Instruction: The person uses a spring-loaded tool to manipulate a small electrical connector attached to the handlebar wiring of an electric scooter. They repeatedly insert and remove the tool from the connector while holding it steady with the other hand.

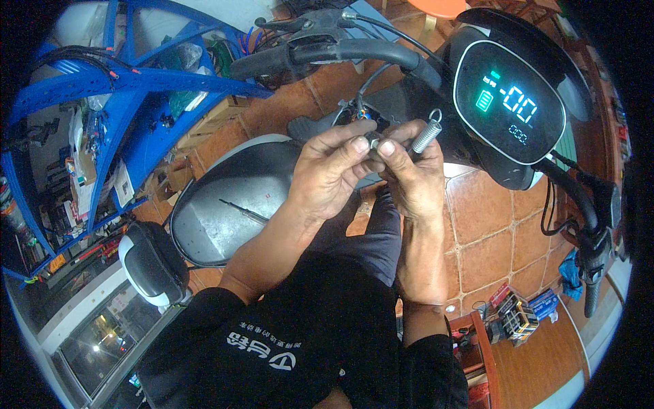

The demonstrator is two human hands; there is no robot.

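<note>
My left hand (325, 167) and my right hand (414, 178) meet in front of me, thumbs and fingers pinched together. Between the two thumb tips shows a small pale metal piece (374, 144), possibly a nut; the fingers cover most of it. A silver coil spring (427, 136) with a looped end sticks up from the fingers of my right hand. Behind the hands is an electric scooter, its lit dashboard display (511, 102) at the right. A thin dark rod-like tool (244, 211) lies on the scooter's dark seat (197, 228), left of my forearm.
The scooter's handlebar (354, 51) crosses the far side, with its right grip (591, 293) at the right. A blue shelf rack (122, 88) with parts stands at the left. Small boxes (518, 320) sit on a wooden table (538, 361) at the lower right. Tiled floor (484, 218) lies below.
</note>
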